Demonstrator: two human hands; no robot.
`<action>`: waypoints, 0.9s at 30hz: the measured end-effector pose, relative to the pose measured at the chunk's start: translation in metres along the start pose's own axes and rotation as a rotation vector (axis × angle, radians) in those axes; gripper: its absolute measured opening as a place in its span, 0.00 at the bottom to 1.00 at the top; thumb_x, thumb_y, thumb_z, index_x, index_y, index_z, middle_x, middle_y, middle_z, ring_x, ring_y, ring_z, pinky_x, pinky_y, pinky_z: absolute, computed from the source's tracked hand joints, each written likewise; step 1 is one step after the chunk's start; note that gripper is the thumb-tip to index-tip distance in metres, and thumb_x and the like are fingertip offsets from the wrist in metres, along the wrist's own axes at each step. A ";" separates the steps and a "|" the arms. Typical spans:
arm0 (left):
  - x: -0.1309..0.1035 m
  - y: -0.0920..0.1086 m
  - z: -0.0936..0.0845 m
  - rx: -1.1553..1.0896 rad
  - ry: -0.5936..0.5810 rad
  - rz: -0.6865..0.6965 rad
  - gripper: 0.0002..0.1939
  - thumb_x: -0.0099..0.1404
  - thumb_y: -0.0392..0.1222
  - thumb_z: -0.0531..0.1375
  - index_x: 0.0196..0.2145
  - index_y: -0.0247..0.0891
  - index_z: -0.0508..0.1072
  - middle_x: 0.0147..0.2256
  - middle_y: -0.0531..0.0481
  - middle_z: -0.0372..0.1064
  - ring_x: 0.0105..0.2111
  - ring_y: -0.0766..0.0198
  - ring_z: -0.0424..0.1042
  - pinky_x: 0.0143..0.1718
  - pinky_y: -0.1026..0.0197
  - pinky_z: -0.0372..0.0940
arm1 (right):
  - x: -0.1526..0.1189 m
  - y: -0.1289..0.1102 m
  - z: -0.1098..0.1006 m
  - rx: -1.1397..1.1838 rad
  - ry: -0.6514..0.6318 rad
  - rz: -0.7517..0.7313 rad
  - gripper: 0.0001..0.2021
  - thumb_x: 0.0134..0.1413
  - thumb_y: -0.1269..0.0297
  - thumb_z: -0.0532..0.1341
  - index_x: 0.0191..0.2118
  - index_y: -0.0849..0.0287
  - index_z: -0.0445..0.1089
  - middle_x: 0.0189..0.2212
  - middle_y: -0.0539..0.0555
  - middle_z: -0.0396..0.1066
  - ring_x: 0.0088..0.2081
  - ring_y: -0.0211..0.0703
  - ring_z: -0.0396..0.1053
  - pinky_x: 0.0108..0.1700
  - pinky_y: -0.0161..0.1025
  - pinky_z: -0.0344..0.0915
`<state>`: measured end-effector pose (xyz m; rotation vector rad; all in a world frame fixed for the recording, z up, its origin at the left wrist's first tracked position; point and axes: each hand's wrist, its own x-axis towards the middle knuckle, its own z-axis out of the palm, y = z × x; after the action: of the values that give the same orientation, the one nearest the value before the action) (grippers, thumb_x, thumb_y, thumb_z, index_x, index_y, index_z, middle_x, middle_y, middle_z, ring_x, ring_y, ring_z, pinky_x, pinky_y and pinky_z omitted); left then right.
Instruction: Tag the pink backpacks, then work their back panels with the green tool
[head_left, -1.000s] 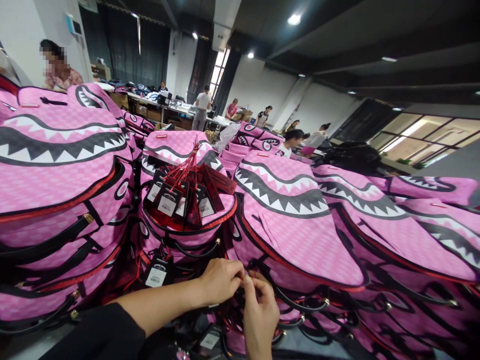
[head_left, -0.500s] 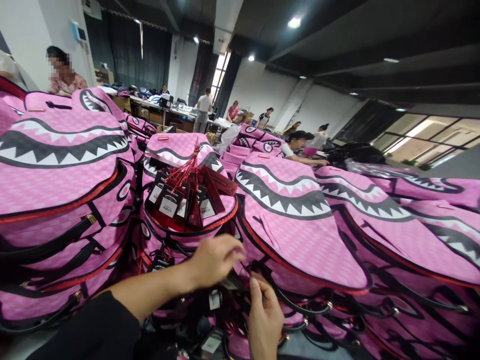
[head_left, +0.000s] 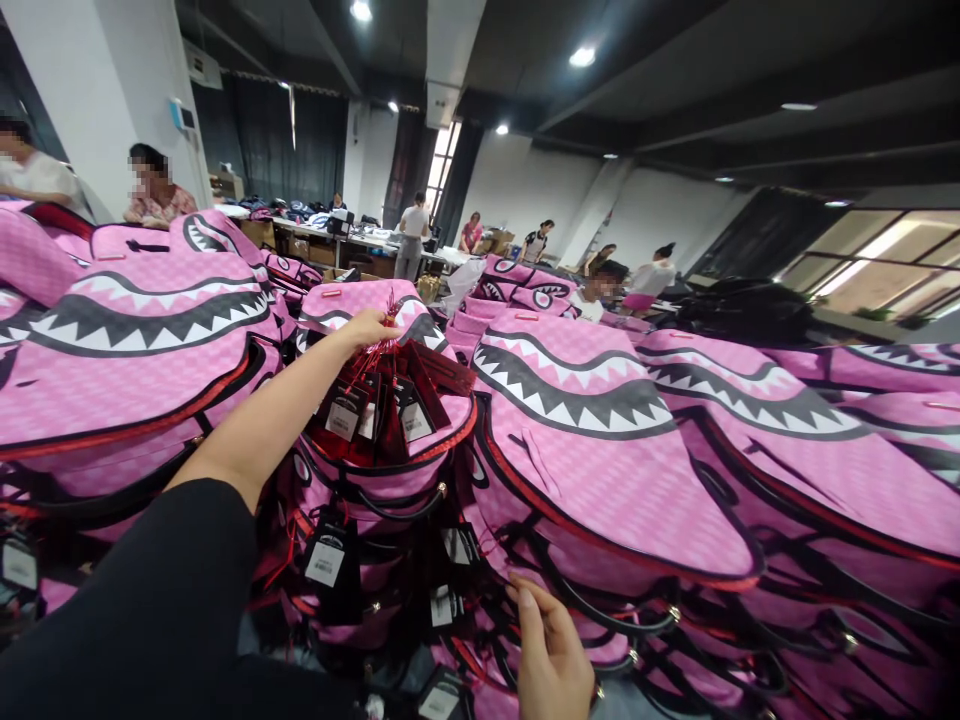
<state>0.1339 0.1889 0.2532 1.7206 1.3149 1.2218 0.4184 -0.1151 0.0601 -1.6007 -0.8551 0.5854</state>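
My left hand (head_left: 369,328) reaches forward, its fingers closed on the red strings (head_left: 390,335) at the top of a bunch of hang tags. The tags, black and dark red with white barcode labels, fan out as a bunch (head_left: 375,415) on top of a pink backpack (head_left: 367,292) with a shark-mouth print. My right hand (head_left: 553,650) is lower right, thumb and fingers pinched together beside the front of another pink backpack (head_left: 592,450); what the pinch holds is too small to tell. Single hang tags (head_left: 330,560) dangle between the stacks.
Stacks of pink backpacks stand left (head_left: 142,380) and right (head_left: 810,430). Black carry handles (head_left: 615,625) stick out along their fronts. Several people work behind, near a long table (head_left: 360,232) with goods on it. Black bags (head_left: 739,312) are heaped at the back right.
My left hand has moved from beside the right hand up and forward to the strings of the tag bunch. My right hand has shifted slightly right and down, still pinched. The view has swung slightly.
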 end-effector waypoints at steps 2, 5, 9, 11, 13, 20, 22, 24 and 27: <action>0.000 0.001 0.008 -0.068 0.001 0.019 0.04 0.54 0.34 0.63 0.24 0.32 0.73 0.24 0.48 0.73 0.29 0.63 0.72 0.39 0.59 0.68 | -0.002 0.001 -0.004 -0.001 0.004 0.015 0.26 0.44 0.41 0.61 0.38 0.60 0.73 0.40 0.59 0.76 0.45 0.54 0.73 0.51 0.48 0.66; 0.002 0.014 0.003 -0.142 0.056 0.063 0.07 0.59 0.33 0.59 0.24 0.31 0.71 0.24 0.48 0.72 0.26 0.68 0.70 0.36 0.63 0.67 | -0.008 0.004 -0.013 -0.028 0.020 0.027 0.25 0.45 0.41 0.61 0.38 0.60 0.74 0.39 0.59 0.77 0.43 0.53 0.74 0.49 0.47 0.67; 0.003 0.063 -0.020 -0.214 0.187 0.196 0.09 0.66 0.33 0.56 0.28 0.34 0.69 0.26 0.51 0.71 0.26 0.70 0.68 0.35 0.64 0.67 | -0.016 0.010 -0.026 -0.057 0.040 0.030 0.25 0.46 0.41 0.61 0.37 0.60 0.74 0.38 0.59 0.77 0.40 0.52 0.74 0.45 0.45 0.68; 0.000 0.097 -0.029 -0.224 0.204 0.296 0.09 0.69 0.35 0.54 0.29 0.36 0.67 0.27 0.51 0.71 0.27 0.69 0.68 0.37 0.62 0.68 | -0.017 0.014 -0.033 -0.064 0.040 0.035 0.25 0.45 0.41 0.61 0.37 0.60 0.73 0.37 0.59 0.77 0.40 0.52 0.74 0.45 0.45 0.68; -0.008 0.133 -0.031 -0.206 0.208 0.386 0.09 0.71 0.36 0.54 0.31 0.36 0.67 0.27 0.51 0.71 0.27 0.70 0.67 0.38 0.59 0.68 | -0.016 0.018 -0.040 -0.065 0.041 0.032 0.25 0.46 0.41 0.61 0.37 0.60 0.74 0.36 0.59 0.77 0.40 0.52 0.73 0.45 0.45 0.67; -0.050 0.229 0.032 -0.165 0.163 0.552 0.09 0.70 0.39 0.57 0.36 0.28 0.71 0.27 0.53 0.70 0.29 0.72 0.68 0.45 0.53 0.68 | -0.019 0.024 -0.090 0.014 0.121 -0.029 0.24 0.48 0.42 0.60 0.34 0.61 0.75 0.31 0.57 0.76 0.33 0.47 0.72 0.39 0.41 0.68; -0.062 0.247 0.068 -0.186 0.125 0.567 0.10 0.69 0.42 0.58 0.36 0.31 0.73 0.29 0.54 0.72 0.29 0.71 0.69 0.46 0.51 0.68 | -0.022 0.028 -0.119 0.044 0.153 -0.035 0.23 0.50 0.43 0.60 0.33 0.61 0.75 0.27 0.55 0.75 0.30 0.46 0.71 0.37 0.40 0.68; -0.075 0.266 0.111 -0.222 0.082 0.571 0.09 0.68 0.44 0.59 0.34 0.35 0.74 0.31 0.54 0.74 0.30 0.69 0.69 0.46 0.50 0.69 | -0.026 0.038 -0.156 0.041 0.219 -0.022 0.22 0.50 0.44 0.60 0.33 0.60 0.75 0.27 0.55 0.75 0.30 0.46 0.72 0.36 0.40 0.69; -0.095 0.298 0.185 -0.306 -0.007 0.554 0.08 0.68 0.42 0.59 0.31 0.38 0.73 0.31 0.53 0.75 0.31 0.68 0.70 0.45 0.52 0.71 | -0.037 0.062 -0.226 -0.005 0.356 0.039 0.22 0.48 0.42 0.60 0.33 0.59 0.75 0.30 0.56 0.76 0.31 0.48 0.74 0.36 0.40 0.70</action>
<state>0.4061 0.0195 0.4242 1.9102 0.6064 1.6170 0.5819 -0.2860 0.0426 -1.6652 -0.5615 0.3106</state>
